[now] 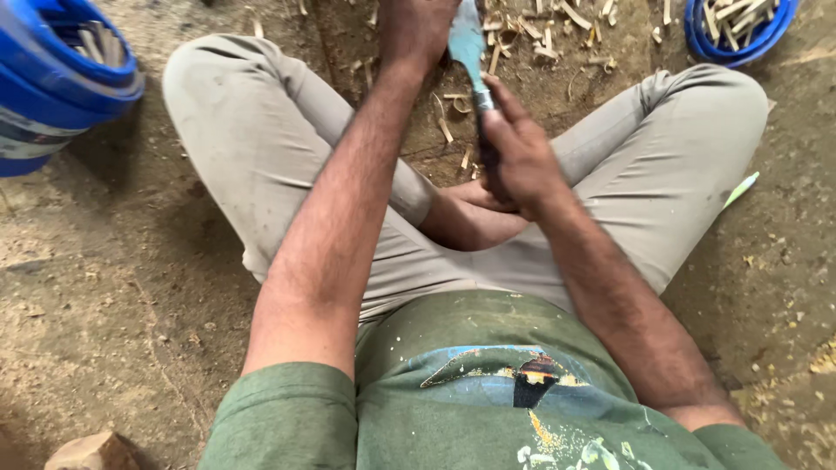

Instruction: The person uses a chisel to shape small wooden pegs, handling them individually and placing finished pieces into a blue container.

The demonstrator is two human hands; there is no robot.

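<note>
I sit cross-legged on a dirt floor. My right hand (515, 150) is closed around the dark handle of a knife (468, 48) whose broad blade points away from me, toward the top edge of the view. My left hand (416, 26) reaches forward beside the blade, close to its left side; its fingers run out of the picture, so what it holds is hidden. Wood chips and shavings (540, 39) litter the ground just beyond both hands.
A blue bucket (52, 78) holding pale sticks stands at the far left. A blue bowl (740, 30) of cut wood pieces sits at the top right. A chunk of wood (96, 453) lies at the bottom left. A light green strip (740, 190) lies by my right knee.
</note>
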